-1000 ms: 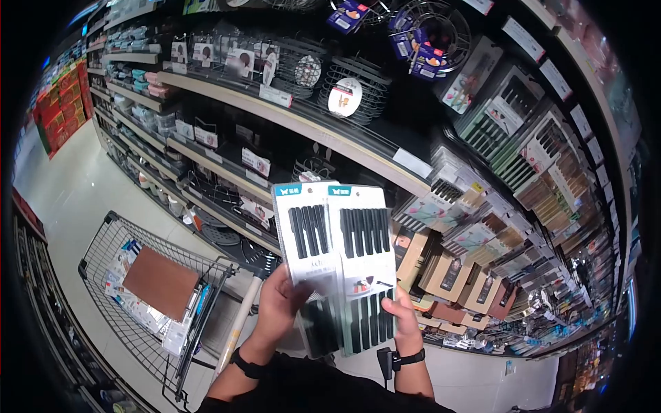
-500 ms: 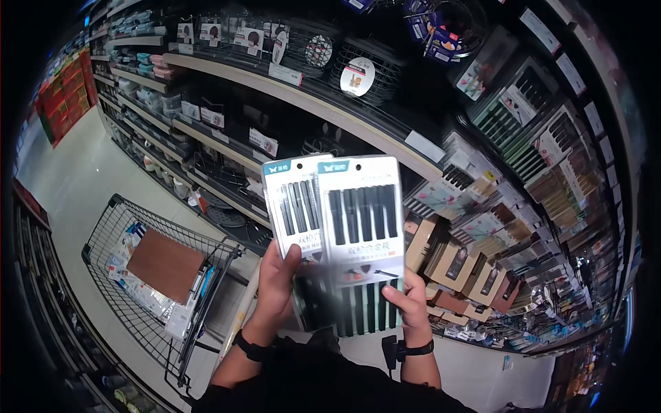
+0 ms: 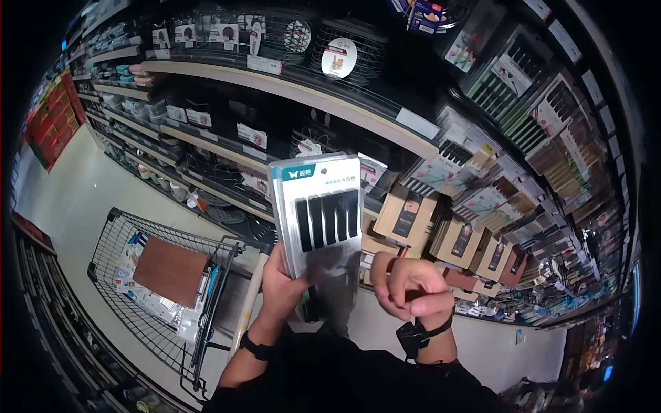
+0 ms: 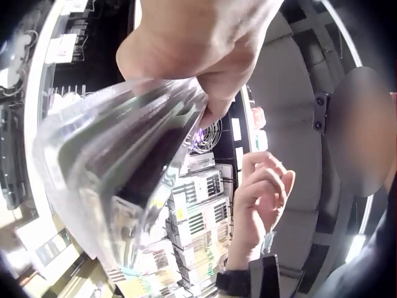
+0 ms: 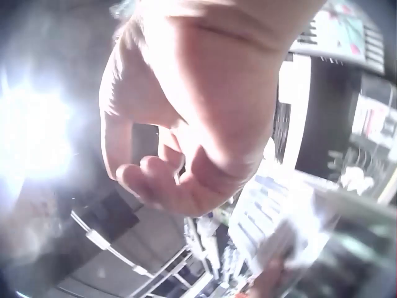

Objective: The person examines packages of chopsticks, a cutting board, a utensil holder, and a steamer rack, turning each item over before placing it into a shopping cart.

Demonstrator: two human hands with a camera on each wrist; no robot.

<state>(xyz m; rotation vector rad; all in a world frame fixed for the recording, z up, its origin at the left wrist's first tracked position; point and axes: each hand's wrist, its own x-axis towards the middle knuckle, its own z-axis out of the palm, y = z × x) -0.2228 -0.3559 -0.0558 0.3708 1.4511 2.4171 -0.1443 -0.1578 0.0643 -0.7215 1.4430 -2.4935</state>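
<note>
Blister packs of black chopsticks (image 3: 329, 215), with white and teal cards, stand upright in the head view, one stacked in front of another. My left hand (image 3: 281, 289) grips their left side, thumb across the front. From the left wrist view, the layered clear edges of the packs (image 4: 118, 149) hang below that hand. Off to the right of them, my right hand (image 3: 414, 286) is raised with its fingers loosely curled and holds nothing. The right wrist view shows the same hand (image 5: 192, 118), its bent fingers away from the packs.
At left stands a wire shopping cart (image 3: 138, 303) with a brown flat item (image 3: 171, 270) and packaged goods inside. Shelves with a pale edge (image 3: 289, 96) run along ahead. Boxes (image 3: 406, 215) and more hanging chopstick packs (image 3: 509, 76) fill the right side.
The two packs, earlier fanned side by side in both hands, are now stacked together in the left hand. My right hand has let go and moved away to the right.
</note>
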